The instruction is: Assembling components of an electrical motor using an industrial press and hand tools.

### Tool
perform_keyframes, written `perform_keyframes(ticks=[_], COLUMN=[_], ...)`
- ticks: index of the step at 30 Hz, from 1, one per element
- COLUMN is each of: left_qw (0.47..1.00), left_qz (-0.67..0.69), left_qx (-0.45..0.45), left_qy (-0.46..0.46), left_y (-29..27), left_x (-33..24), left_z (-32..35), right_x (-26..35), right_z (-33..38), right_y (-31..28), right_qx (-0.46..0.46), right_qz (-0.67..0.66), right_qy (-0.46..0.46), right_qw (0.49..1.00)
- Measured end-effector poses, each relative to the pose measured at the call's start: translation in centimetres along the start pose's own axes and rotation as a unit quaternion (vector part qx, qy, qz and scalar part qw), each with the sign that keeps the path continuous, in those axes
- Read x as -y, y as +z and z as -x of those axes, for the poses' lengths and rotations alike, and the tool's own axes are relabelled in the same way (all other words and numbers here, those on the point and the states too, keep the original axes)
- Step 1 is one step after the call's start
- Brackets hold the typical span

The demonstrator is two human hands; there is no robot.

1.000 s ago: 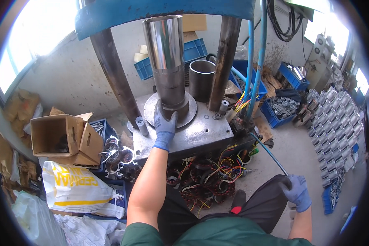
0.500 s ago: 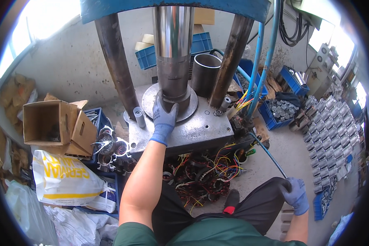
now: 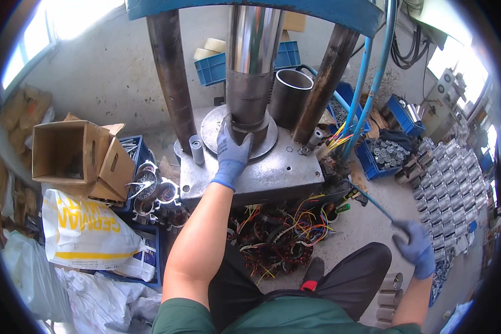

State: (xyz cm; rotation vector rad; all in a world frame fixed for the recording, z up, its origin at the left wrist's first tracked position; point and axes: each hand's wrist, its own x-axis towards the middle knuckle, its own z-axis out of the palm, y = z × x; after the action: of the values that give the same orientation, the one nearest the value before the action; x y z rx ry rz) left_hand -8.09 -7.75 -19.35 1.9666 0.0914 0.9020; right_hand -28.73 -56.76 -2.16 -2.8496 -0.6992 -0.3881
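Note:
My gloved left hand point(image 3: 233, 153) reaches to the foot of the dark steel cylinder point(image 3: 247, 94) under the shiny press ram point(image 3: 255, 42). Its fingers and thumb spread round the near side of the cylinder, which stands upright on a round steel plate point(image 3: 270, 136) on the press table point(image 3: 250, 183). To the right, my gloved right hand point(image 3: 416, 249) has its fingers apart by the end of a blue lever rod point(image 3: 370, 197). The upper fingertips are at the rod's end; whether they touch it I cannot tell.
Two steel columns point(image 3: 172, 83) flank the ram. A wide tube point(image 3: 291, 97) stands behind right, a small grey cylinder point(image 3: 196, 150) at the front left. Wired motor stators point(image 3: 273, 239) lie below. Cardboard boxes point(image 3: 64, 153) stand left, stacked metal sleeves point(image 3: 448, 192) right.
My right hand has loosened from the lever rod and moved slightly right and up, its fingers now apart. The left hand stays on the cylinder. The whole view has shifted a little.

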Motion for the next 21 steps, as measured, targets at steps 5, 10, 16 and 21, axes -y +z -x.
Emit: perform_keyframes(ticks=[5,10,16,21], left_qw=[1.000,1.000,1.000,1.000], left_qz=[-0.020,-0.017,-0.015,-0.025], left_qx=[-0.017,-0.014,0.016,0.010], left_qy=[0.012,0.011,-0.020,-0.012], left_y=[0.7,0.4,-0.1,-0.4], left_x=[-0.1,-0.1,-1.0,-1.0], left_z=[0.1,0.1,0.4,0.4], right_x=[-4.5,-3.2,-4.8,1.5], right_z=[-13.7,-18.9,-6.0,2.8], right_y=[-1.8,-3.9,-2.2,1.0], right_qx=[-0.253,-0.221,0.084,0.133], right_qz=[0.014,-0.011,0.074,-0.035], right_qy=[-0.045,0.017,0.061,0.048], right_qw=[0.966,0.975,0.992,0.989])
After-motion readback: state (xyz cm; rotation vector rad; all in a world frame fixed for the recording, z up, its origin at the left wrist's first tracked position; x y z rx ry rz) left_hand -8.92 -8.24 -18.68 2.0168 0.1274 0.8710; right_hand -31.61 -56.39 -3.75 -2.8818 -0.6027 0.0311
